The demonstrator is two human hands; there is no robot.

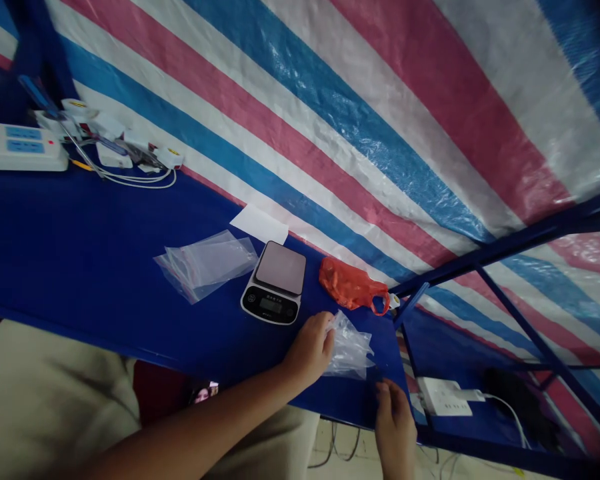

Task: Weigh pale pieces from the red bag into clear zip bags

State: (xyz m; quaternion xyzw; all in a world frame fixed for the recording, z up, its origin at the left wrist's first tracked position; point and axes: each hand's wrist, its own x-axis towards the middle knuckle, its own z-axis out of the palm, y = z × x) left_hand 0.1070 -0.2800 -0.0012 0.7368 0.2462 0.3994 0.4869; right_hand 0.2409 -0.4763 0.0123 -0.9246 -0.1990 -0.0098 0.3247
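My left hand (311, 347) is closed on the near edge of some crumpled clear plastic bags (350, 350) lying at the right end of the blue table. At the table's front right edge is my right hand (396, 423), its thumb and fingers curled together; whether anything is between them I cannot make out. It sits just right of the bags, apart from them. A small kitchen scale (275, 283) with a bare platform stands left of my left hand. Behind the bags lies a red plastic bag (353, 285). Flat zip bags (207, 263) are stacked left of the scale.
A white paper (261, 223) lies behind the scale. At the back left are a power strip (23, 147), a screwdriver (55, 117) and white cabled parts (115, 137). Blue metal bars (510, 240) and a white socket block (445, 396) are at right. Striped sheeting hangs behind.
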